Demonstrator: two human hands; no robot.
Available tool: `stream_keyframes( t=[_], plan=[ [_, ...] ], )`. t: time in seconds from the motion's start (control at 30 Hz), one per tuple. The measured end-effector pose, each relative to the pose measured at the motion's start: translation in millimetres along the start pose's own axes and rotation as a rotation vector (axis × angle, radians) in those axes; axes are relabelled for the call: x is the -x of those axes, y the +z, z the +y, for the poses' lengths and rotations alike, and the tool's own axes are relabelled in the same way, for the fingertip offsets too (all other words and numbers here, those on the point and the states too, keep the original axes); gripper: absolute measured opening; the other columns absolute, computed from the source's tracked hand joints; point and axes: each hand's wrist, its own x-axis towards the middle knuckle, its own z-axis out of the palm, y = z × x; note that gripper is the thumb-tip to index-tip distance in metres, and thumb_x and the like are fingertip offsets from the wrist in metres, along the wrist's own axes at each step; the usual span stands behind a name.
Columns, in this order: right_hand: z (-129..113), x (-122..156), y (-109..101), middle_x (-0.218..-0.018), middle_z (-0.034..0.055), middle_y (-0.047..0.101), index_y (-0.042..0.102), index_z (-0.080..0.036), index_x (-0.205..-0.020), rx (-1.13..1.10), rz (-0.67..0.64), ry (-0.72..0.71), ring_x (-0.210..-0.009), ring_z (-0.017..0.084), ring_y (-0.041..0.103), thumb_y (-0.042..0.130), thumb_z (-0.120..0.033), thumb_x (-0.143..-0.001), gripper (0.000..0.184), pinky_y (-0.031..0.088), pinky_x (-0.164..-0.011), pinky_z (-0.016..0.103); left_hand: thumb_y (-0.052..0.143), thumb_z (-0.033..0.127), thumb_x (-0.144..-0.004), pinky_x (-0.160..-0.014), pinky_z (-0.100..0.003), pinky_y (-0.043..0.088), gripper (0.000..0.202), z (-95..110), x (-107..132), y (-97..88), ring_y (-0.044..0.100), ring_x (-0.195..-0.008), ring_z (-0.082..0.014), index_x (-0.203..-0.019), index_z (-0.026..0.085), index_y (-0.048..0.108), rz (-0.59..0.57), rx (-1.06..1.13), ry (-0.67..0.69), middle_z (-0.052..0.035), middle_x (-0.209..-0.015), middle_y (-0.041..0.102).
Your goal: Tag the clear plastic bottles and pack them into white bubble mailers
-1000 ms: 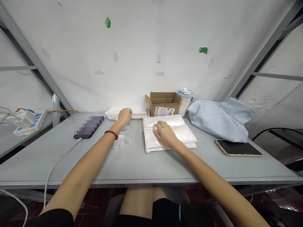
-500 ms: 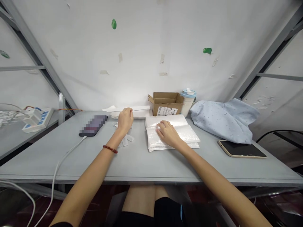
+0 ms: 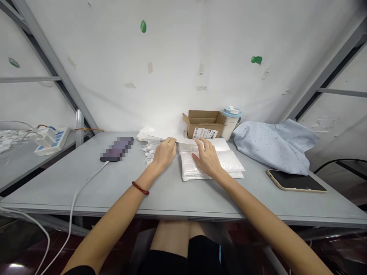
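My left hand [image 3: 165,153] is closed, pinching the near edge of a white paper sheet [image 3: 184,139]. The sheet stretches rightward over the back of a stack of white bubble mailers [image 3: 189,165]. Over that stack is my right hand [image 3: 207,158], its fingers apart and thumb out. Its fingertips are at the sheet's right end; I cannot tell whether they touch it. Left of my left hand lies a heap of small white tags with strings [image 3: 149,148], partly covered by paper and the hand.
An open cardboard box [image 3: 205,119] and a lidded cup [image 3: 230,124] stand against the wall. To the right are a light blue cloth [image 3: 266,143] and a phone [image 3: 296,180]. A cabled phone [image 3: 118,149] lies left, beyond it a power strip [image 3: 56,141].
My left hand has moved right and slightly nearer, bringing the white sheet over the mailers' back edge. My right hand's fingers have lifted and spread. More of the tag heap shows.
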Motion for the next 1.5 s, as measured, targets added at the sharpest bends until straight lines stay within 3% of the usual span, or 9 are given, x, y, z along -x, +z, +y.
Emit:
stream_keyframes(
  t=[0.17,0.3,0.47,0.73,0.97,1.1,1.2,1.33,1.5],
  plan=[
    [-1.0,0.1,-0.6,-0.128,0.0202,0.049,0.049,-0.01,-0.123,0.152,0.004,-0.082,-0.12,0.03,0.041,0.039,-0.019,-0.089,0.036,0.034,-0.094,0.045,0.04,0.013,-0.088,-0.075,-0.031,0.049,0.021,16.0,8.1,4.3,0.063,-0.09,-0.0209,-0.099,0.016,0.058,-0.069,0.052,0.18,-0.0094,-0.098,0.065],
    [-1.4,0.9,-1.4,-0.111,0.019,0.061,0.06,-0.009,-0.103,0.23,-0.074,-0.059,-0.117,0.03,0.045,0.036,-0.014,-0.089,0.028,0.024,-0.103,0.047,0.041,0.013,-0.086,-0.074,-0.029,0.05,0.02,30.9,18.0,11.5,0.063,-0.089,-0.0199,-0.097,0.017,0.057,-0.112,0.155,0.389,-0.0097,-0.096,0.064],
    [-2.0,0.2,-3.9,-0.113,0.0193,0.061,0.055,-0.007,-0.116,0.191,-0.206,-0.014,-0.118,0.029,0.046,0.036,-0.013,-0.089,0.034,0.026,-0.102,0.046,0.039,0.013,-0.086,-0.072,-0.029,0.051,0.022,38.6,22.2,14.9,0.063,-0.088,-0.0194,-0.095,0.016,0.058,-0.09,0.249,0.494,-0.0105,-0.096,0.065],
    [-1.4,-0.5,-5.7,-0.129,0.0191,0.051,0.043,-0.013,-0.134,0.196,-0.301,-0.04,-0.12,0.029,0.044,0.034,-0.01,-0.089,0.046,0.036,-0.091,0.039,0.04,0.021,-0.089,-0.069,-0.03,0.046,0.024,11.0,5.7,1.4,0.062,-0.077,-0.0187,-0.092,0.015,0.064,0.117,0.174,0.109,-0.0086,-0.087,0.067],
    [6.0,-0.7,-5.5,-0.137,0.0219,0.043,0.041,-0.014,-0.136,0.245,-0.232,-0.051,-0.128,0.03,0.038,0.032,-0.002,-0.085,0.053,0.033,-0.095,0.043,0.052,0.022,-0.078,-0.091,-0.04,0.042,0.024,-40.1,-11.6,-11.2,0.055,-0.104,-0.0263,-0.097,0.014,0.064,0.239,0.202,-0.323,-0.0126,-0.107,0.063],
    [10.0,-2.4,-7.5,-0.14,0.021,0.04,0.04,-0.016,-0.137,0.254,-0.216,-0.067,-0.13,0.03,0.035,0.03,0.001,-0.085,0.056,0.031,-0.098,0.046,0.06,0.031,-0.072,-0.08,-0.036,0.048,0.027,-51.1,-15.0,-13.4,0.062,-0.088,-0.022,-0.092,0.014,0.066,0.042,0.76,-0.575,-0.0094,-0.094,0.068],
    [9.6,-3.2,-8.6,-0.141,0.0208,0.039,0.039,-0.017,-0.138,0.229,-0.207,-0.086,-0.132,0.03,0.033,0.029,0.001,-0.085,0.057,0.031,-0.098,0.047,0.067,0.036,-0.063,-0.066,-0.031,0.049,0.027,-46.0,-13.9,-14.1,0.063,-0.076,-0.0203,-0.078,0.013,0.067,-0.108,1.081,-0.651,-0.0068,-0.078,0.069],
    [5.6,-2.9,-10.9,-0.141,0.0216,0.038,0.039,-0.016,-0.137,0.165,-0.199,-0.099,-0.132,0.031,0.031,0.035,-0.003,-0.084,0.055,0.031,-0.098,0.047,0.071,0.034,-0.056,-0.058,-0.027,0.045,0.028,-36.3,-12.0,-14.1,0.062,-0.066,-0.0178,-0.074,0.013,0.068,-0.175,1.154,-0.677,-0.0053,-0.07,0.069],
    [2.1,-1.8,-15.3,-0.146,0.0229,0.028,0.031,-0.016,-0.141,0.114,-0.226,-0.15,-0.135,0.036,0.021,0.05,-0.018,-0.079,0.065,0.028,-0.098,0.053,0.075,0.029,-0.054,-0.063,-0.028,0.046,0.028,-28.7,-9.8,-12.6,0.062,-0.066,-0.0169,-0.077,0.013,0.07,-0.315,1.227,-0.626,-0.0043,-0.069,0.069]
  ],
)
